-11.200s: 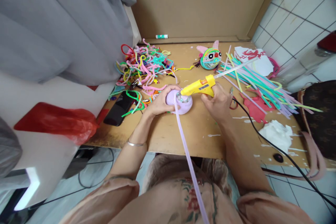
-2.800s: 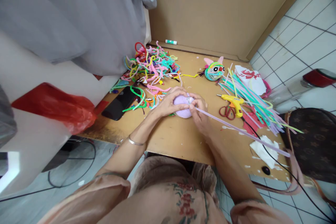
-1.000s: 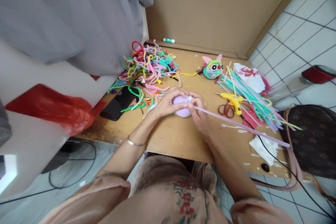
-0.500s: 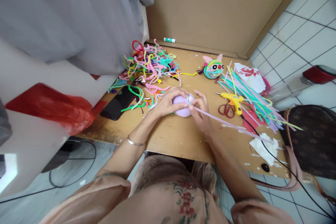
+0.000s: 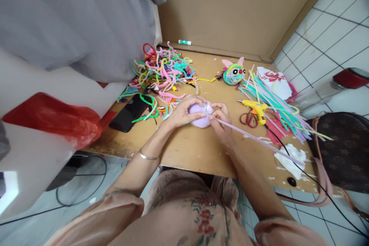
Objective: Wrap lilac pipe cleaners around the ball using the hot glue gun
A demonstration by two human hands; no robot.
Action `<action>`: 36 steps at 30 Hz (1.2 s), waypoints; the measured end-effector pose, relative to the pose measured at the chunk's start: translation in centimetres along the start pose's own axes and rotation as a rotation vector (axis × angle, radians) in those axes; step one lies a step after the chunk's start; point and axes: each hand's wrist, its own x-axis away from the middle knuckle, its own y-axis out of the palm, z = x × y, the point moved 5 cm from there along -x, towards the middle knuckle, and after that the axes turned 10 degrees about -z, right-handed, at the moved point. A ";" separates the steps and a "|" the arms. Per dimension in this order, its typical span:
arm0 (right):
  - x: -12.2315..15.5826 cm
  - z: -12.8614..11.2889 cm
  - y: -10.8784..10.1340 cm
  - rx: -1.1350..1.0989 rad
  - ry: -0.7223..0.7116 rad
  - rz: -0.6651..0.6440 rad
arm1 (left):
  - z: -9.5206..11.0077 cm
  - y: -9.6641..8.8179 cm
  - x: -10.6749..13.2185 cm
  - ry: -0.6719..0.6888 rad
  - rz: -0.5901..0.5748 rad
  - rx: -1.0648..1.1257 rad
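A ball wrapped in lilac pipe cleaner (image 5: 198, 120) is held above the near part of the table. My left hand (image 5: 184, 112) grips it from the left, thumb across its front and fingers over its top. At the ball's right side, my right hand (image 5: 221, 123) pinches a long lilac pipe cleaner (image 5: 253, 138) between thumb and forefinger. The strip's free end trails right, over a white tissue (image 5: 291, 160). A pale, unwrapped patch shows on the ball between the two hands. Part of the ball is hidden by my fingers.
Tangled pipe cleaners (image 5: 164, 67) lie back left, near a black phone (image 5: 129, 113). To the right are a yellow glue gun (image 5: 256, 109), red-handled scissors (image 5: 248, 120), straight pipe cleaners (image 5: 276, 103) and a brown bag (image 5: 340, 153). An eared, wrapped ball figure (image 5: 233, 76) sits behind.
My right fingers have shifted slightly on the lilac strip, and more of the ball's pale patch shows. My left hand keeps its hold. The view has moved a little.
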 end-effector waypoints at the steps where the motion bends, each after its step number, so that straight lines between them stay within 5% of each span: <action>1: 0.0 0.0 0.0 -0.008 0.006 -0.002 | 0.0 0.0 0.0 -0.010 -0.008 -0.003; 36: -0.2 0.5 0.5 -0.050 -0.002 -0.036 | 0.0 0.5 0.2 -0.078 0.046 0.088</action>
